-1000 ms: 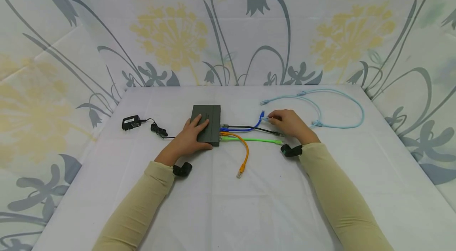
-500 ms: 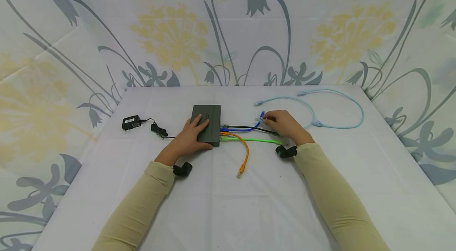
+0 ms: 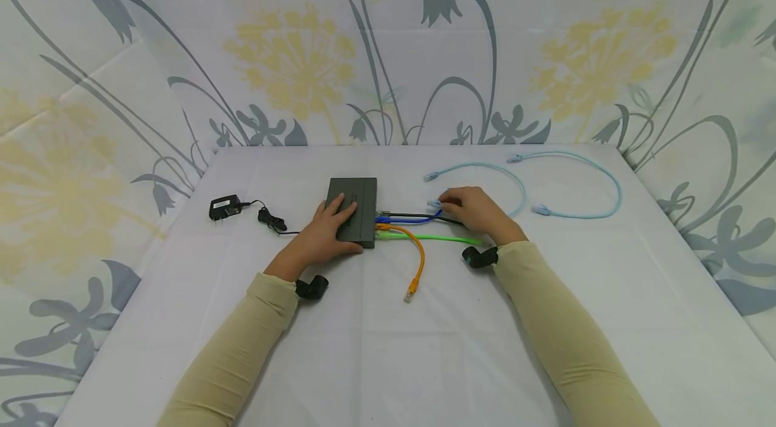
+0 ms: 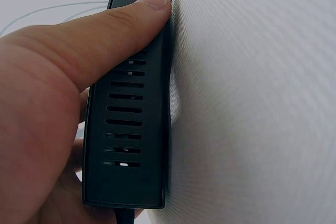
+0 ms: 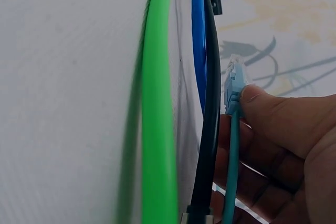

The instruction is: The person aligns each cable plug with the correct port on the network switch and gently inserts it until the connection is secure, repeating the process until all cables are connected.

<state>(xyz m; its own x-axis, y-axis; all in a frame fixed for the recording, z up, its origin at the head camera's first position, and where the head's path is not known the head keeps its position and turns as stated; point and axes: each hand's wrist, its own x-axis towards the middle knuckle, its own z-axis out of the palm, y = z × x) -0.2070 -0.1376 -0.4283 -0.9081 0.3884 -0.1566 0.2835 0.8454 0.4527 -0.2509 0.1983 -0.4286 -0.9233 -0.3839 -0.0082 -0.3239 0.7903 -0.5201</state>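
Note:
A dark grey network switch point(image 3: 364, 194) lies on the white-covered table, with its port side facing right. My left hand point(image 3: 322, 233) holds it, fingers spread on top and thumb point(image 4: 126, 27) against the slotted near side. My right hand point(image 3: 481, 213) pinches one plug point(image 5: 235, 85) of a light blue Ethernet cable point(image 3: 512, 178) between thumb and fingers, its clear tip pointing toward the switch. Black point(image 5: 209, 103), blue point(image 5: 198, 40), orange point(image 3: 418, 255) and green point(image 5: 158, 103) Ethernet cables run out from the ports. The right hand overlaps the blue and black ones in the head view.
A second light blue cable point(image 3: 617, 191) lies curved at the back right. At the left lies a black power adapter point(image 3: 225, 207), its bundled cord point(image 3: 271, 219) leading to the switch. The orange cable's loose plug point(image 3: 409, 292) lies in front. A floral cloth point(image 3: 388, 43) hangs behind.
My right hand has moved left toward the switch, drawing the pinched cable along and away from the other light blue cable. The left hand stays on the switch.

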